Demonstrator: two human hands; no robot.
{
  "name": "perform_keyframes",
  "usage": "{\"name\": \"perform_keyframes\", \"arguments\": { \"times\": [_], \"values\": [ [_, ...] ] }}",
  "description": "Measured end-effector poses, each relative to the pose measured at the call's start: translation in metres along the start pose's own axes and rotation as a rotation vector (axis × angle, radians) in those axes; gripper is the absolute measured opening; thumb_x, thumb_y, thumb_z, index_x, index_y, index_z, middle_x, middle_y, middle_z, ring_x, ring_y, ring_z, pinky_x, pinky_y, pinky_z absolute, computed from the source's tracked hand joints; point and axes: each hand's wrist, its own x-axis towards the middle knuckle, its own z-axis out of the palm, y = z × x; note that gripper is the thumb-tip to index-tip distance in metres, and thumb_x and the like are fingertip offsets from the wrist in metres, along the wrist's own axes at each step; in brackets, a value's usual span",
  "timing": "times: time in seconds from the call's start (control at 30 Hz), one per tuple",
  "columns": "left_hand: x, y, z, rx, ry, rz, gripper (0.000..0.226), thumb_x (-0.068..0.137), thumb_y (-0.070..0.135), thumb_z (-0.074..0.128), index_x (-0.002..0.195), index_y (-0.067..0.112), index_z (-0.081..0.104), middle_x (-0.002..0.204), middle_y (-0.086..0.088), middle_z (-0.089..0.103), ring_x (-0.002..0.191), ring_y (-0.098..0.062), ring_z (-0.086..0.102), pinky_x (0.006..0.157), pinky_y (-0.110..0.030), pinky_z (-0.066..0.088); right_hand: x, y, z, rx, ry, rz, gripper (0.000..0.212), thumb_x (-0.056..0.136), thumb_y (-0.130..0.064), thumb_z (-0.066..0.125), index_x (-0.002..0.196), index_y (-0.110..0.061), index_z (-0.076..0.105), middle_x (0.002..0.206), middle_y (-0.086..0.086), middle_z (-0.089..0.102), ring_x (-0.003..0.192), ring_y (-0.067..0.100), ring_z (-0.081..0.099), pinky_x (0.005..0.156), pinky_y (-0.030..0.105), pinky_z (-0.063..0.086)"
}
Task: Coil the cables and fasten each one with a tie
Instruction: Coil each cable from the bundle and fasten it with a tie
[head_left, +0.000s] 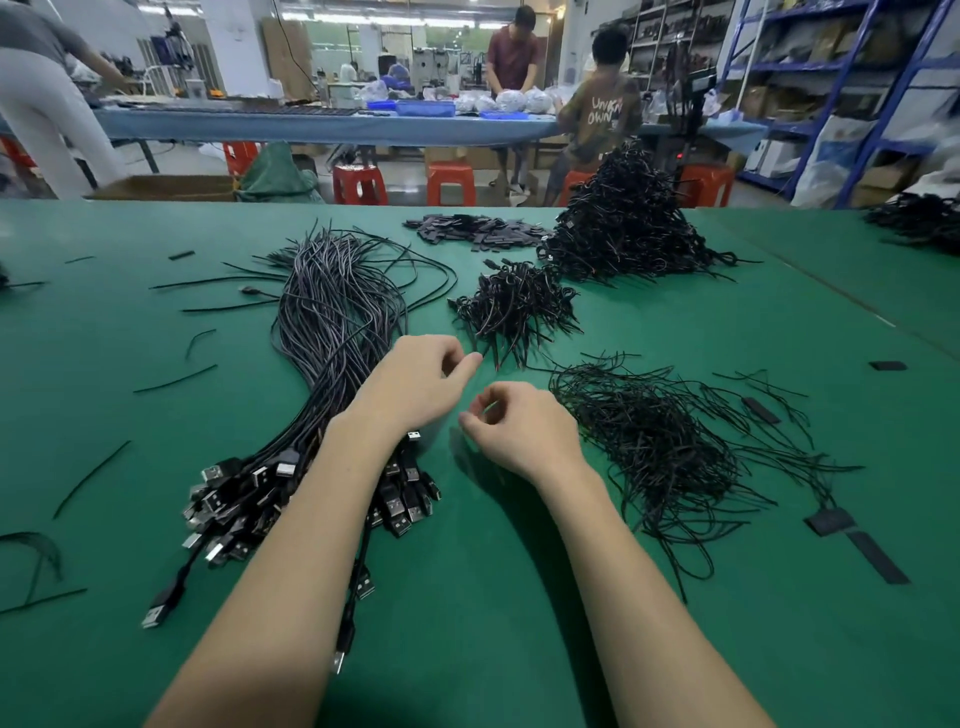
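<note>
A thick bundle of loose black USB cables (332, 332) lies on the green table (467, 623), its plugs fanned out near me at the left. My left hand (415, 384) hovers over the bundle with fingers loosely curled and holds nothing. Just right of it, my right hand (519, 431) also hangs loosely curled and holds nothing. A heap of thin black ties (660, 441) lies right of my right hand. A small pile of coiled, tied cables (514, 306) sits beyond my hands, and a much larger pile (628, 223) behind it.
Flat black strips (478, 228) lie at the table's far middle. Stray ties and strips are scattered left and right. Beyond the table stand red stools (449, 182), another long table, several people and blue shelving (841, 104).
</note>
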Motion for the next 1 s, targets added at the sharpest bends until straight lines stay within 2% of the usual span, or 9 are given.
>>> {"name": "perform_keyframes", "arguments": {
  "times": [0.13, 0.27, 0.43, 0.53, 0.63, 0.77, 0.87, 0.93, 1.0],
  "values": [
    [-0.002, -0.016, 0.006, 0.031, 0.016, 0.003, 0.045, 0.101, 0.043, 0.047, 0.070, 0.012, 0.060, 0.063, 0.000, 0.059, 0.066, -0.019, 0.057, 0.066, -0.035, 0.045, -0.006, -0.016, 0.014, -0.111, -0.047, -0.267, 0.020, 0.085, -0.045, 0.068, 0.093, -0.029, 0.059, 0.105, -0.006, 0.068, 0.102, 0.024, 0.060, 0.075, 0.032, 0.041],
    [-0.005, -0.028, 0.001, -0.008, 0.071, -0.009, 0.047, 0.101, 0.044, 0.043, 0.068, 0.015, 0.061, 0.061, 0.002, 0.059, 0.065, -0.018, 0.058, 0.066, -0.037, 0.047, -0.006, -0.022, 0.027, -0.184, -0.038, -0.403, 0.034, 0.092, -0.042, 0.065, 0.122, -0.025, 0.068, 0.125, -0.002, 0.062, 0.108, 0.026, 0.050, 0.090, 0.040, 0.046],
    [-0.006, -0.025, -0.001, -0.061, 0.088, -0.024, 0.047, 0.104, 0.043, 0.038, 0.070, 0.023, 0.064, 0.065, 0.007, 0.062, 0.070, -0.015, 0.059, 0.070, -0.034, 0.044, -0.008, -0.022, 0.031, -0.155, 0.040, -0.400, 0.025, 0.102, -0.034, 0.053, 0.116, -0.026, 0.071, 0.109, 0.000, 0.066, 0.103, 0.027, 0.055, 0.087, 0.042, 0.048],
    [-0.006, -0.025, -0.003, -0.052, 0.010, -0.048, 0.049, 0.107, 0.044, 0.031, 0.084, 0.025, 0.069, 0.084, 0.006, 0.068, 0.086, -0.019, 0.061, 0.080, -0.032, 0.043, -0.002, -0.017, 0.008, 0.020, -0.085, -0.329, 0.024, 0.103, -0.030, 0.052, 0.114, -0.027, 0.074, 0.104, -0.005, 0.071, 0.095, 0.018, 0.064, 0.083, 0.035, 0.051],
    [-0.011, -0.017, -0.003, -0.080, -0.208, -0.059, 0.064, 0.105, 0.056, 0.021, 0.090, 0.024, 0.075, 0.095, 0.001, 0.072, 0.091, -0.017, 0.062, 0.083, -0.029, 0.040, 0.010, 0.003, -0.030, 0.330, -0.206, -0.217, 0.025, 0.105, -0.027, 0.051, 0.105, -0.023, 0.076, 0.087, -0.015, 0.069, 0.065, 0.000, 0.060, 0.066, 0.025, 0.045],
    [-0.014, 0.017, 0.000, -0.245, -0.393, 0.046, 0.069, 0.103, 0.062, 0.021, 0.066, 0.019, 0.060, 0.065, 0.013, 0.067, 0.067, -0.006, 0.061, 0.081, -0.030, 0.047, 0.014, 0.030, -0.066, 0.755, -0.159, -0.026, 0.028, 0.103, -0.028, 0.053, 0.087, -0.021, 0.075, 0.079, -0.010, 0.067, 0.060, 0.004, 0.055, 0.060, 0.026, 0.036],
    [-0.015, 0.046, 0.008, -0.380, -0.480, 0.136, 0.053, 0.107, 0.048, 0.029, 0.062, 0.022, 0.039, 0.055, 0.012, 0.042, 0.053, -0.011, 0.037, 0.060, -0.031, 0.034, 0.015, 0.033, -0.064, 1.032, -0.163, 0.038, 0.044, 0.106, -0.047, 0.040, 0.093, -0.022, 0.074, 0.087, -0.007, 0.074, 0.073, 0.009, 0.064, 0.069, 0.033, 0.043],
    [-0.017, 0.064, 0.012, -0.651, -0.511, 0.132, 0.050, 0.110, 0.034, 0.029, 0.063, 0.019, 0.035, 0.056, 0.005, 0.034, 0.053, -0.014, 0.029, 0.055, -0.029, 0.028, 0.014, 0.031, -0.055, 1.144, -0.253, 0.028, 0.071, 0.104, -0.062, 0.021, 0.115, -0.011, 0.069, 0.112, 0.006, 0.076, 0.102, 0.023, 0.070, 0.084, 0.037, 0.053],
    [-0.017, 0.075, 0.009, -0.958, -0.493, 0.087, 0.051, 0.111, 0.031, 0.026, 0.062, 0.017, 0.034, 0.053, 0.006, 0.029, 0.051, -0.013, 0.023, 0.051, -0.025, 0.023, 0.009, 0.030, -0.045, 1.256, -0.368, -0.001, 0.098, 0.097, -0.074, 0.010, 0.130, 0.003, 0.061, 0.130, 0.022, 0.066, 0.126, 0.035, 0.061, 0.102, 0.042, 0.050]
  ]
}}
